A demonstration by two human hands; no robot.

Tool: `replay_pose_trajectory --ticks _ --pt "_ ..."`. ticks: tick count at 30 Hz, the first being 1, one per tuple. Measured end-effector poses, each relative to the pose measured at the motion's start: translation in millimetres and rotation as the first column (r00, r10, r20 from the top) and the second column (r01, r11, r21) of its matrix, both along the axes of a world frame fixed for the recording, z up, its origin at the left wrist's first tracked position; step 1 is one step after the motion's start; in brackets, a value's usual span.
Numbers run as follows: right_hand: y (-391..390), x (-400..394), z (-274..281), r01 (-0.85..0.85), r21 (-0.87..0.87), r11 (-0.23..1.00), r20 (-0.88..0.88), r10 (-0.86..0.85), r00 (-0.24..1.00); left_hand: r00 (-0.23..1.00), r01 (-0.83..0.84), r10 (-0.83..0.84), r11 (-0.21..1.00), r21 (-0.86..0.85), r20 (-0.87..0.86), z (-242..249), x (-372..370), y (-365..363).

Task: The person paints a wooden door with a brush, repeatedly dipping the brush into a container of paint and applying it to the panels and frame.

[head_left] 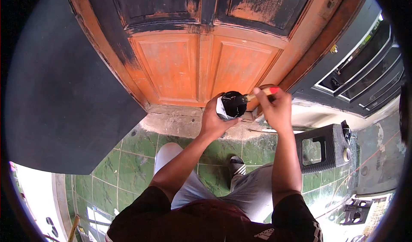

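My left hand [216, 119] is wrapped around a small white cup of black paint [234, 104], tilted so its dark inside faces me. In my right hand [275, 109] is a paintbrush [260, 93] with a pale wooden handle and a red end. The brush's bristle end is at the right rim of the cup, and its tip cannot be made out against the black paint. Just beyond both hands stands a wooden door [206, 66]. Its lower panels are orange, while the upper part has patchy black paint.
A dark panel [64, 87] fills the left side. At right, a dark window frame [356, 70] adjoins the doorway. A grey plastic stool [319, 149] lies on the green tile floor [124, 164], with a roll of tape [346, 154] on it.
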State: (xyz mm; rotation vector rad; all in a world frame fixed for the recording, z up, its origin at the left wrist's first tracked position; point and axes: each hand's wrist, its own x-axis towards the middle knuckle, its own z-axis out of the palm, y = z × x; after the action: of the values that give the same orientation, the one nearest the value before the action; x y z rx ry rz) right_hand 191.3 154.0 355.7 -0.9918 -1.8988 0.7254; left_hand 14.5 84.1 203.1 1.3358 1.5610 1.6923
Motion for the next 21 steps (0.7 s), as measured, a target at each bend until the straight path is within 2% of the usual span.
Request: replay_pose_trajectory --ticks 1,4,8,9,12,13,16,17,20,21 --pt "4 -2 -7 0.052 0.001 0.999 0.059 -0.052 0.997 1.0 0.009 -0.009 1.0 0.003 0.007 3 0 0" --pt "6 4 -9 0.123 0.132 0.984 -0.011 -0.122 0.992 0.999 -0.003 0.005 0.999 0.043 -0.034 7 2 0" --pt "2 16 6 0.203 0.122 0.972 -0.108 -0.19 0.976 1.0 0.009 -0.009 0.999 0.041 -0.016 4 0 3" --pt "1 16 5 0.161 0.06 0.985 -0.183 -0.148 0.972 1.0 0.016 -0.015 0.999 0.049 -0.026 4 0 4" --pt "0 13 -3 0.115 0.03 0.993 -0.101 -0.111 0.989 0.999 0.047 -0.045 0.997 0.061 -0.028 13 1 5" --pt "1 15 -2 0.127 0.085 0.988 0.068 -0.132 0.989 0.998 0.061 -0.06 0.996 0.062 -0.025 18 2 4" --pt "7 16 -11 0.146 0.015 0.989 -0.152 -0.142 0.978 0.998 0.029 -0.028 0.999 0.025 -0.049 31 5 4" --pt "8 16 -11 0.116 -0.032 0.993 -0.251 -0.12 0.961 0.998 0.066 -0.066 0.997 0.026 -0.005 33 5 5" --pt "13 21 -16 0.017 -0.116 0.993 -0.214 -0.042 0.976 0.985 0.06 -0.068 0.997 0.055 0.157 52 9 8" --pt "15 21 -15 0.0 -0.2 0.98 -0.237 -0.048 0.97 0.988 0.047 -0.055 0.997 0.056 0.147 52 9 12"
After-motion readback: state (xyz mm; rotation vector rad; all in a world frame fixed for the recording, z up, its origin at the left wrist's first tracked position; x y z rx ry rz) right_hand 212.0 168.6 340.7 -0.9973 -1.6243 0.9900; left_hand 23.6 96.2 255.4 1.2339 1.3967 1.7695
